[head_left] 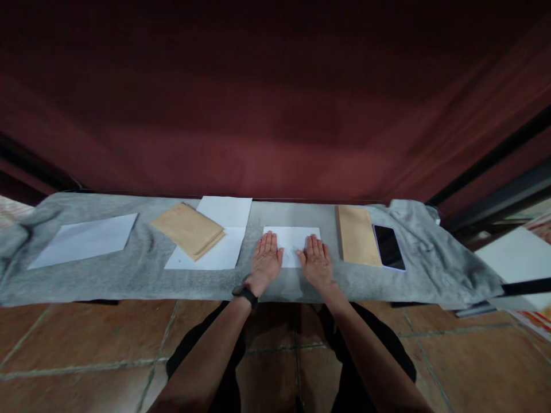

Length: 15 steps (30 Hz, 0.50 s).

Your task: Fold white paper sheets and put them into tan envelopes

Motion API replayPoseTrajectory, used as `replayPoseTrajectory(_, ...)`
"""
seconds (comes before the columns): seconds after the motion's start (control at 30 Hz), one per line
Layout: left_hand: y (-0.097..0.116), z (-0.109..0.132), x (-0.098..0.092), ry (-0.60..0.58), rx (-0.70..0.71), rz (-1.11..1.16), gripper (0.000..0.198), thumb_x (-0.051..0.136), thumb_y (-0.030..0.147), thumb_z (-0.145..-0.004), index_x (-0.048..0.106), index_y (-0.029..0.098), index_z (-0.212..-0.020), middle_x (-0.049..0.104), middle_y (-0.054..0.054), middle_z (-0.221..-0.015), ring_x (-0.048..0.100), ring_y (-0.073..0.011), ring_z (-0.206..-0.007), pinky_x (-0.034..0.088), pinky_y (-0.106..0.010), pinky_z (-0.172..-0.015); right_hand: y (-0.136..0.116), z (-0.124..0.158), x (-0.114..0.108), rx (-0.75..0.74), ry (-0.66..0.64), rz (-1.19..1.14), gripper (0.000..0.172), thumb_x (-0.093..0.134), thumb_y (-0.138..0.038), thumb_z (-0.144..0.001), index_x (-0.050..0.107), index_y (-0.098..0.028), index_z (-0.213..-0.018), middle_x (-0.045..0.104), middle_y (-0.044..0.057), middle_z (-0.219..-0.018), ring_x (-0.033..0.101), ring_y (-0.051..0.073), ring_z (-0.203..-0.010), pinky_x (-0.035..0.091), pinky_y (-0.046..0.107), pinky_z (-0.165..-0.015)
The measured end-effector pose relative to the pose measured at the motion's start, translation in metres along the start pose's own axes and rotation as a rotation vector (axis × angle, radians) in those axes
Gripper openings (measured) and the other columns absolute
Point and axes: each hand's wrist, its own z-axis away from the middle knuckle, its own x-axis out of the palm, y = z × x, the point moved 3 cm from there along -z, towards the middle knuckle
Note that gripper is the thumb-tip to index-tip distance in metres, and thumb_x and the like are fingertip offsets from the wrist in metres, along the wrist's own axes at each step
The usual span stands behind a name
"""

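Note:
A small folded white sheet (291, 236) lies in the middle of the grey cloth (142, 281) that covers the table. My left hand (266, 259) rests flat on the sheet's left part, fingers stretched out and together. My right hand (317, 261) lies flat on its right part in the same way. Neither hand grips anything. A black watch (245, 295) is on my left wrist.
Left of my hands, a stack of brown envelopes (188, 230) lies on white sheets (224, 213), and a white envelope (86, 239) lies further left. To the right are a brown envelope (357, 234) and a dark phone (388, 247). A dark red curtain hangs behind.

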Motion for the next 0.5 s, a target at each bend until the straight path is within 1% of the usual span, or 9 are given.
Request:
replayPoseTrajectory(0.13, -0.006, 0.005, -0.002, 0.01, -0.028, -0.013, 0.062, 0.028, 0.038, -0.104, 0.032, 0.007, -0.158, 0.033, -0.017, -0.164, 0.026, -0.0272, -0.154, 0.025, -0.046, -0.125, 0.007, 0.001, -0.002, 0.058, 0.043, 0.031, 0.069, 0.022, -0.049, -0.108, 0.04, 0.001, -0.152, 0.04, 0.026, -0.157, 0.043, 0.035, -0.145, 0.03, 0.054, -0.118)
replayPoseTrajectory(0.27, -0.007, 0.01, -0.007, 0.003, -0.106, -0.027, 0.063, 0.026, 0.039, -0.104, 0.037, 0.004, -0.155, 0.036, -0.021, -0.161, 0.03, -0.0297, -0.153, 0.027, -0.049, -0.124, 0.007, -0.001, -0.006, 0.107, 0.01, 0.06, 0.069, 0.029, -0.046, -0.106, 0.041, 0.007, -0.15, 0.041, 0.03, -0.155, 0.044, 0.038, -0.143, 0.032, 0.054, -0.117)
replayPoseTrajectory(0.33, 0.001, 0.008, -0.01, -0.01, -0.104, -0.023, 0.063, 0.027, 0.039, -0.104, 0.037, 0.003, -0.154, 0.035, -0.022, -0.161, 0.029, -0.0304, -0.153, 0.028, -0.049, -0.124, 0.006, -0.003, -0.008, 0.124, -0.009, 0.059, 0.068, 0.033, -0.045, -0.106, 0.041, 0.006, -0.15, 0.041, 0.029, -0.155, 0.044, 0.037, -0.144, 0.032, 0.053, -0.117)
replayPoseTrajectory(0.43, 0.024, -0.001, -0.013, -0.039, 0.007, 0.03, 0.061, 0.027, 0.038, -0.104, 0.035, 0.007, -0.156, 0.032, -0.018, -0.164, 0.026, -0.0289, -0.154, 0.029, -0.049, -0.124, 0.004, -0.004, -0.011, 0.14, -0.021, 0.053, 0.066, 0.036, -0.043, -0.105, 0.042, 0.005, -0.15, 0.042, 0.029, -0.155, 0.043, 0.037, -0.144, 0.032, 0.052, -0.118)
replayPoseTrajectory(0.5, 0.036, -0.008, -0.012, -0.032, 0.064, 0.061, 0.061, 0.027, 0.038, -0.105, 0.034, 0.009, -0.157, 0.033, -0.016, -0.164, 0.026, -0.0278, -0.154, 0.028, -0.049, -0.125, 0.003, -0.005, -0.012, 0.147, -0.026, 0.058, 0.065, 0.037, -0.041, -0.105, 0.043, 0.005, -0.149, 0.043, 0.029, -0.154, 0.044, 0.038, -0.144, 0.032, 0.053, -0.117)
